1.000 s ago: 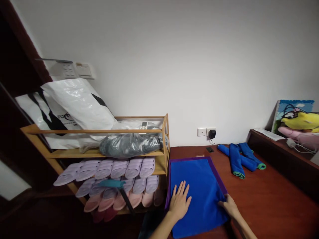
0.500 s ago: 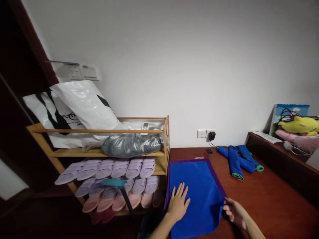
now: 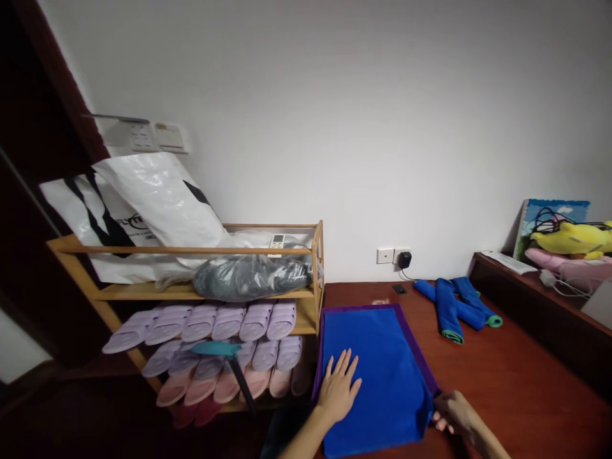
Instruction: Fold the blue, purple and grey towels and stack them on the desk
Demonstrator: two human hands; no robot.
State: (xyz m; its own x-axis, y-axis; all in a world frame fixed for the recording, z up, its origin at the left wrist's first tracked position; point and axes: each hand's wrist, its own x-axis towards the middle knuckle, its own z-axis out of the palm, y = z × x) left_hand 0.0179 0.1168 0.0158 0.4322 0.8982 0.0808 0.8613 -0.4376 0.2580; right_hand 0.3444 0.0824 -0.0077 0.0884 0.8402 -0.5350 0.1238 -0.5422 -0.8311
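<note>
A blue cloth [image 3: 377,357] with a purple border lies spread on the reddish-brown wooden surface [image 3: 521,382]. My left hand [image 3: 338,386] rests flat on the cloth's left part, fingers spread. At the cloth's right edge, my right hand [image 3: 454,414] has its fingers curled and pinches the edge near the lower right corner, where the fabric is lifted and creased. Farther back on the right lie several rolled blue cloths [image 3: 449,309] with green edging, crossed over one another.
Left stands a wooden shoe rack [image 3: 205,293] with lilac slippers [image 3: 220,320], pink slippers [image 3: 229,386] and white bags [image 3: 157,204] on top. A teal-headed brush [image 3: 217,349] leans before it. A black adapter [image 3: 404,259] is plugged into the wall. A yellow plush toy [image 3: 574,240] sits on the right ledge.
My right hand has moved slightly downward and right with the cloth's edge, its fingers more curled. My left hand stays flat on the cloth. The view has shifted a little.
</note>
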